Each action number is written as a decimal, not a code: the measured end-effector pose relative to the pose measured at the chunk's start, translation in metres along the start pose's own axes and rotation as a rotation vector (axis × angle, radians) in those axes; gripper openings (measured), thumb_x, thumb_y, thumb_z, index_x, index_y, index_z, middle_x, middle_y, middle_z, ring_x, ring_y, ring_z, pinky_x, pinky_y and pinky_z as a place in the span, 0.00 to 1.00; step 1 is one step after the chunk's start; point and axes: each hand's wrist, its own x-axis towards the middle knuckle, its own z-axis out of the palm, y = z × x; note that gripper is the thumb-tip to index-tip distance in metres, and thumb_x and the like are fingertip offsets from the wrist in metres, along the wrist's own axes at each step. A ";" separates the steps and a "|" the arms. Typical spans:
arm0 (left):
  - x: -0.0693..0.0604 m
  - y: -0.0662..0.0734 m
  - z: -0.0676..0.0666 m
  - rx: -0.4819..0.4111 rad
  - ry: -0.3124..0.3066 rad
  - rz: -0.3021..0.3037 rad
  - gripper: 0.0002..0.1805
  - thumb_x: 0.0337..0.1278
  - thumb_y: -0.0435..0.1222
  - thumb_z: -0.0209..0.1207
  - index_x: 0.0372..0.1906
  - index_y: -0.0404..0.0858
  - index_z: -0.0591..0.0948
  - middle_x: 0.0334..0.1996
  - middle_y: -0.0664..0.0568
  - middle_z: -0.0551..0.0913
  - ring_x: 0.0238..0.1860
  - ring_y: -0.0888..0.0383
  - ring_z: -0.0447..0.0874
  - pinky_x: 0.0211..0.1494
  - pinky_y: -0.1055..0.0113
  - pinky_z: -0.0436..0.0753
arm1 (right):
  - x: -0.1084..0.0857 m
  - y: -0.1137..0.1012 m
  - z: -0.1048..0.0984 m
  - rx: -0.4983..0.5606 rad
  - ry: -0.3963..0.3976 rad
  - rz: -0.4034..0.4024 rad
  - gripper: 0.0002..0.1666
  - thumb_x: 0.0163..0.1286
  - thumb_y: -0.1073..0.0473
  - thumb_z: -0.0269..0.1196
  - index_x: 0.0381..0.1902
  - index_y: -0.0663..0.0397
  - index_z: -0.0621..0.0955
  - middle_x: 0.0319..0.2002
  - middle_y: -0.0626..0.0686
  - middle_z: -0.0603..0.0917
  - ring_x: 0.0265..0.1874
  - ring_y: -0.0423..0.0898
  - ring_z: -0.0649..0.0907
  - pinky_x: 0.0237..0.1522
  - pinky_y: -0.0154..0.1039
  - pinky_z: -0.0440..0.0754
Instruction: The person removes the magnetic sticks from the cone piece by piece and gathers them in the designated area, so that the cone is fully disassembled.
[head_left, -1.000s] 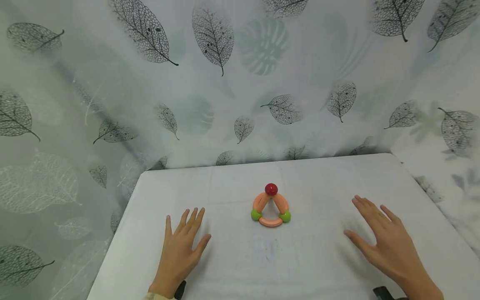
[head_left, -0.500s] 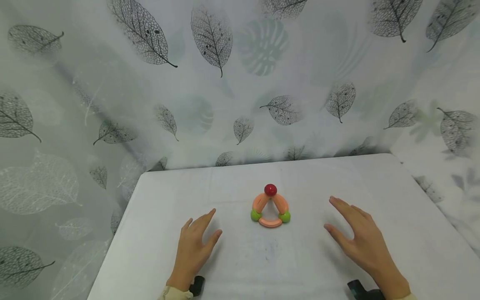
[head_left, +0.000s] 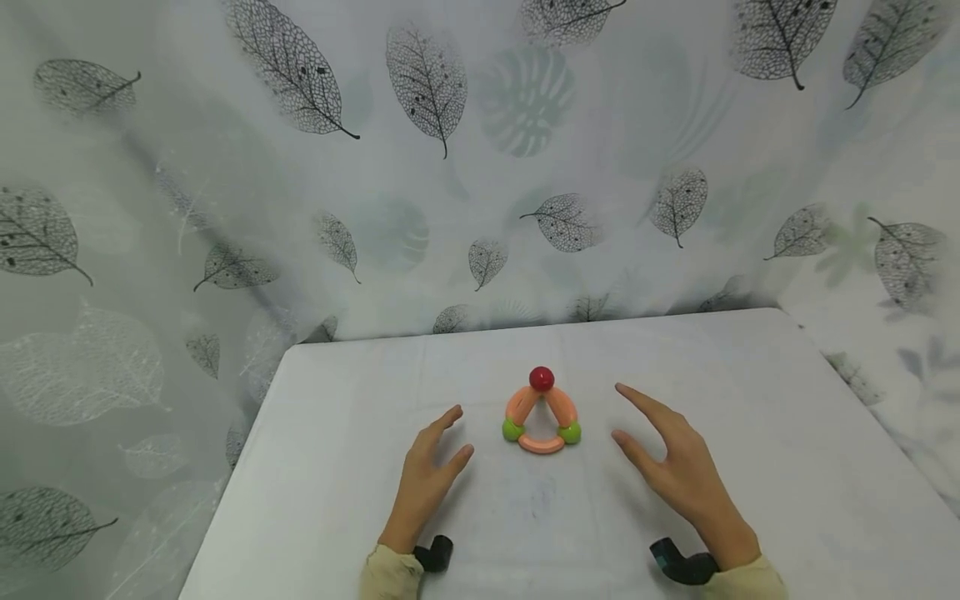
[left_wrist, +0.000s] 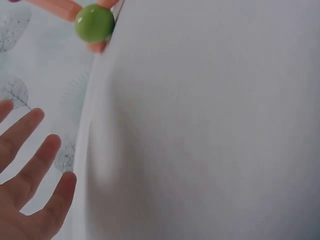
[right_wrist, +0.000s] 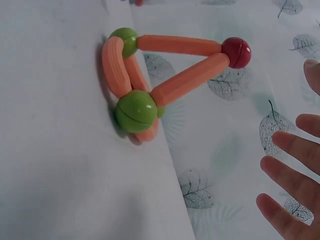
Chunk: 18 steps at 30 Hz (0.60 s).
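Observation:
A toy frame of orange curved rods (head_left: 542,445) stands on the white table, with a red ball (head_left: 542,378) at its top and green balls (head_left: 570,432) at its lower corners. To its left my left hand (head_left: 426,479) hovers, fingers relaxed and apart, touching nothing. On the other side my right hand (head_left: 678,467) is held over the table, thumb and fingers spread. In the right wrist view a rod (right_wrist: 192,79) slopes from a green ball (right_wrist: 136,111) up to the red ball (right_wrist: 236,52). The left wrist view catches one green ball (left_wrist: 95,23).
The white tabletop (head_left: 360,383) reaches back to a curtain (head_left: 450,192) printed with leaves, which also hangs along the left and right sides. Dark wrist-worn devices (head_left: 684,563) sit at both wrists, beside pale sleeves (head_left: 392,573).
Both hands have moved inward, the left one rightward and the right one leftward, closer to the toy frame. The toy frame has stayed in place.

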 end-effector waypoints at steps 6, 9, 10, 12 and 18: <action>0.012 0.006 0.018 -0.183 -0.064 -0.051 0.33 0.68 0.36 0.66 0.76 0.47 0.72 0.71 0.51 0.79 0.74 0.46 0.74 0.72 0.37 0.72 | 0.012 -0.008 0.017 0.062 -0.044 0.011 0.42 0.65 0.62 0.74 0.76 0.43 0.73 0.69 0.51 0.81 0.68 0.53 0.79 0.69 0.15 0.56; 0.017 0.008 0.025 -0.263 -0.073 -0.050 0.32 0.70 0.34 0.64 0.76 0.47 0.72 0.71 0.48 0.79 0.74 0.44 0.74 0.71 0.37 0.73 | 0.015 -0.011 0.026 0.116 -0.045 -0.009 0.42 0.65 0.63 0.74 0.76 0.45 0.73 0.69 0.52 0.81 0.70 0.47 0.78 0.70 0.15 0.58; 0.018 0.009 0.027 -0.290 -0.075 -0.050 0.32 0.70 0.33 0.64 0.76 0.46 0.72 0.71 0.47 0.79 0.74 0.44 0.74 0.72 0.37 0.73 | 0.016 -0.012 0.028 0.133 -0.043 -0.020 0.42 0.65 0.64 0.74 0.76 0.47 0.73 0.69 0.52 0.81 0.70 0.45 0.78 0.70 0.16 0.59; 0.020 0.009 0.031 -0.340 -0.075 -0.049 0.32 0.70 0.32 0.63 0.76 0.46 0.72 0.70 0.46 0.80 0.74 0.43 0.74 0.72 0.37 0.72 | 0.018 -0.013 0.034 0.167 -0.043 -0.030 0.42 0.65 0.65 0.74 0.76 0.48 0.73 0.69 0.52 0.81 0.71 0.40 0.77 0.70 0.16 0.60; 0.025 0.008 0.044 -0.426 -0.104 -0.036 0.33 0.71 0.31 0.62 0.78 0.38 0.69 0.72 0.43 0.78 0.76 0.43 0.71 0.75 0.37 0.71 | 0.026 -0.017 0.049 0.238 -0.057 -0.017 0.39 0.67 0.63 0.72 0.75 0.50 0.73 0.70 0.52 0.80 0.71 0.45 0.78 0.69 0.21 0.67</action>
